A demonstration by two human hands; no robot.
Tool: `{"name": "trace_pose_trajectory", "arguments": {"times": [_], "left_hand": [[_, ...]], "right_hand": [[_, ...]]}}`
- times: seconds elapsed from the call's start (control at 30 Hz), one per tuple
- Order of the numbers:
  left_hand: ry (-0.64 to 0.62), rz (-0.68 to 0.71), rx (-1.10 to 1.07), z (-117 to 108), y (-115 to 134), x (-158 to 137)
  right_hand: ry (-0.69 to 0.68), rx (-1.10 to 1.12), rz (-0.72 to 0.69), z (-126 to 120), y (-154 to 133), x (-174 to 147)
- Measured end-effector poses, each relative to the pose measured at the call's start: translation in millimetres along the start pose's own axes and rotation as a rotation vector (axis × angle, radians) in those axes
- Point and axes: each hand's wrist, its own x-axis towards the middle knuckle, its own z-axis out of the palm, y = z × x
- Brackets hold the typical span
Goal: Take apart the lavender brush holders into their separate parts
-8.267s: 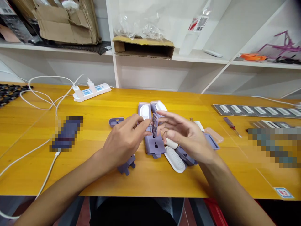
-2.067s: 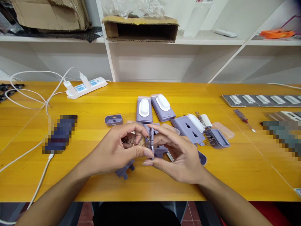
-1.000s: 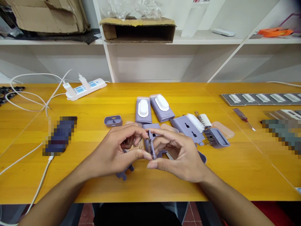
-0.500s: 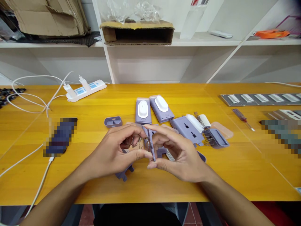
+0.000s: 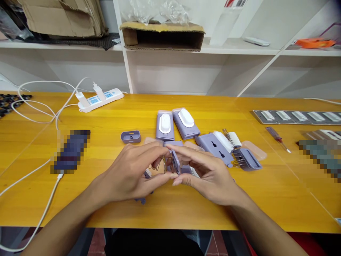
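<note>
My left hand (image 5: 130,174) and my right hand (image 5: 207,174) meet above the table, fingertips and thumbs closed on a small flat purple plastic part (image 5: 176,162). The part stands on edge between them. Thin coiled metal spring wire (image 5: 161,163) shows under the curled fingers of my left hand, against the part's left side; which fingers hold the wire is hidden. Other purple and white pieces lie below and behind the hands, partly covered. Under my left hand, the edge of a purple piece (image 5: 141,200) peeks out.
Two purple cases with white brush tops (image 5: 164,124) stand behind the hands, a purple cup (image 5: 130,137) to their left. Right are a purple shell (image 5: 213,145), springs, a purple tray (image 5: 249,159) and a screwdriver (image 5: 278,139). Left are a phone (image 5: 71,151) and power strip (image 5: 101,100).
The purple part has turned between my fingers, so more of its flat face shows. The whole view has shifted slightly, while both hands keep their hold.
</note>
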Motion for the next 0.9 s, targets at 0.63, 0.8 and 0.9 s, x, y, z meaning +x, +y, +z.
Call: {"name": "trace_pose_trajectory", "arguments": {"times": [0.63, 0.8, 0.9], "left_hand": [[-0.027, 0.105, 0.429, 5, 7, -1], [-0.030, 0.160, 0.545, 4, 7, 0], [-0.034, 0.186, 0.570, 3, 8, 1]], "right_hand": [[0.029, -0.211, -0.245, 5, 7, 4], [-0.089, 0.310, 0.124, -4, -4, 0], [-0.037, 0.459, 0.193, -4, -3, -1]]}}
